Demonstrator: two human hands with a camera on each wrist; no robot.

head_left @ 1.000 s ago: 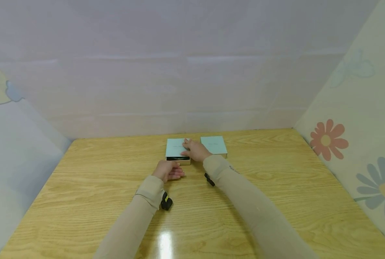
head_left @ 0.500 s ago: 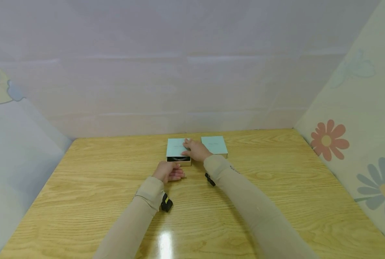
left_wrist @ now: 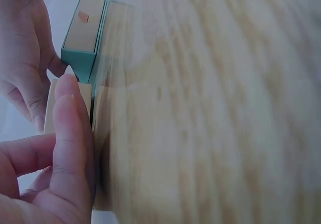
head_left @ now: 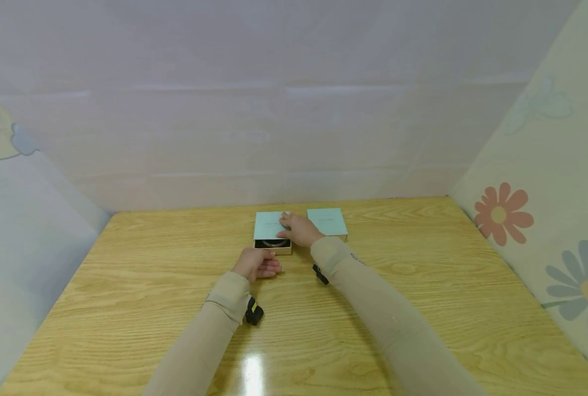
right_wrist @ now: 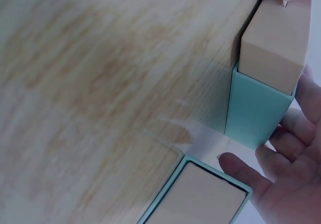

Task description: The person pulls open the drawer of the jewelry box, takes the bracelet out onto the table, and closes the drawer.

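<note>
while the blue sleeve (head_left: 266,224) is held at its right side by the right hand (head_left: 301,230), the tan drawer (head_left: 282,251) is seen jutting from its near end, at the table's (head_left: 150,275) far side; its sliding axis is aimed at the nearer left hand (head_left: 256,265), by which its front is seemingly pinched.

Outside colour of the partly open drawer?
Beige; the drawer shows best in the right wrist view.
</note>
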